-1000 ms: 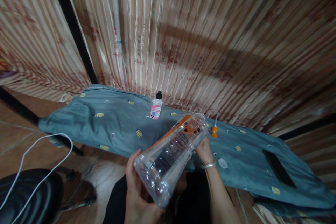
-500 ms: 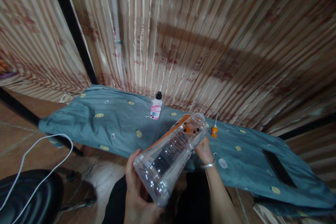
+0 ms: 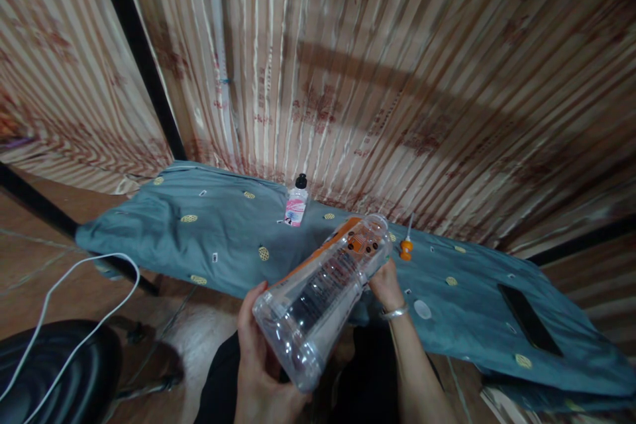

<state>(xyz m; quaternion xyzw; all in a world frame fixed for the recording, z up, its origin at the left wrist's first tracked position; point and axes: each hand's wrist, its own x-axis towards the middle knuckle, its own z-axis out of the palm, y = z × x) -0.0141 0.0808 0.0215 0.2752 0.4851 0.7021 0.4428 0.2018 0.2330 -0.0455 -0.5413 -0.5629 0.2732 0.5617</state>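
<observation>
A large clear plastic bottle [image 3: 318, 298] with an orange and white label is tilted in front of me, its base toward me and its narrower end pointing to the far right. My left hand [image 3: 261, 351] is closed around the base, with the thumb along the left side. Near the narrower end, my right hand [image 3: 385, 285] grips the right side, its fingers mostly hidden behind the bottle. Just beyond it lies an orange-handled tool with a thin pale shaft [image 3: 406, 248]. A small clear bottle with a black cap and pink label [image 3: 296, 202] stands farther back.
A teal patterned cloth [image 3: 228, 232] covers the table. On it are a dark phone [image 3: 529, 319] at right and a white round disc [image 3: 422, 309]. A black stool [image 3: 59, 371] with a white cable [image 3: 82, 262] is at lower left. A striped curtain [image 3: 318, 79] hangs behind.
</observation>
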